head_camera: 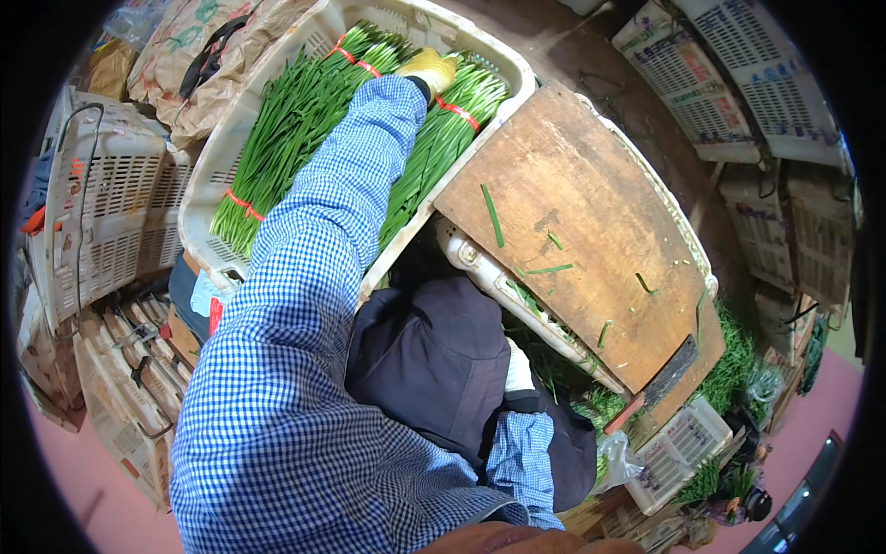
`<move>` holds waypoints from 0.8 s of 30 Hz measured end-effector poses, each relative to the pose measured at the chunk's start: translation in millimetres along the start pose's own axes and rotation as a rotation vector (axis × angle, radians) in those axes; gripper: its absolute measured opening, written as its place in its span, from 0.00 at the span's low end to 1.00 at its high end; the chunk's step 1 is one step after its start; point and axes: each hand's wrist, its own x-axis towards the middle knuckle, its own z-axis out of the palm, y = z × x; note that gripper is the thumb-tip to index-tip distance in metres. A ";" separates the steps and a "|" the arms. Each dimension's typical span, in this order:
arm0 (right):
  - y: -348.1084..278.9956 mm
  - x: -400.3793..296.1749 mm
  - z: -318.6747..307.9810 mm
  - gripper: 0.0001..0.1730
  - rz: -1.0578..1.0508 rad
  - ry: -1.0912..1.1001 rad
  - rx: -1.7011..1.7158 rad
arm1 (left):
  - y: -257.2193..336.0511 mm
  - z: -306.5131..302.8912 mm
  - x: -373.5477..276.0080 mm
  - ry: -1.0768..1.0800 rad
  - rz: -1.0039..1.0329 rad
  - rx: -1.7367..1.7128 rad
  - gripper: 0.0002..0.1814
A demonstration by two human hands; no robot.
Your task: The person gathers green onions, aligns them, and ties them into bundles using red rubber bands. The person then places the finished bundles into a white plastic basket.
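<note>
My left hand (430, 71), in a yellow-coated glove, reaches into a white plastic crate (197, 208) and touches the bundled garlic chives. Its fingertips are hidden, so I cannot tell whether it grips a bundle. Red ties bind the chives: one bundle (457, 135) lies to the right of my arm, others (297, 111) to the left. One of these shows its pale cut ends toward me. My right hand (519, 367), in a white glove with a dark cuff, is beside my dark-trousered knee (443, 339). Its fingers are mostly hidden.
A wooden board (554, 201) with scattered leaf bits rests on another white crate (484, 270). A wide-bladed knife (664, 374) lies at its near right corner. Loose greens (734, 353) lie beyond. Crates (111, 180) stand left, others (692, 76) right. Another person (751, 505) is at lower right.
</note>
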 end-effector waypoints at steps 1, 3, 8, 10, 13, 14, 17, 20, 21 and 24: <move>-2.8 -2.1 0.2 0.18 -0.007 0.000 -0.097 | 0.7 3.0 -1.8 -0.005 0.023 0.031 0.32; -10.7 -7.7 -1.7 0.19 0.034 0.026 -0.176 | 2.9 14.7 -9.8 0.060 0.055 0.056 0.32; -26.0 -7.8 0.7 0.19 -0.194 -0.036 -0.503 | 5.3 40.5 -14.4 0.160 0.044 0.232 0.29; -27.6 -12.1 0.7 0.19 -0.203 -0.036 -0.562 | 1.9 38.1 -0.8 0.049 0.049 0.207 0.30; -31.3 -25.5 0.9 0.18 -0.088 0.044 -0.406 | -11.1 29.9 19.4 0.026 0.104 0.096 0.33; -33.4 -30.7 1.8 0.17 -0.047 0.026 -0.362 | -16.8 27.8 23.4 0.058 0.125 0.060 0.33; -40.9 -41.9 6.3 0.15 0.188 0.074 0.285 | -38.2 13.1 31.5 0.108 0.192 -0.097 0.30; -38.5 -43.0 7.2 0.15 0.203 0.077 0.371 | -53.8 2.0 31.2 0.214 0.265 -0.185 0.23; -33.7 -41.6 5.9 0.14 0.147 0.060 0.231 | -55.7 -0.9 30.9 0.217 0.300 -0.178 0.22; -9.8 -31.7 -0.1 0.15 -0.044 -0.038 -0.083 | -48.3 -4.5 30.5 0.248 0.392 -0.087 0.18</move>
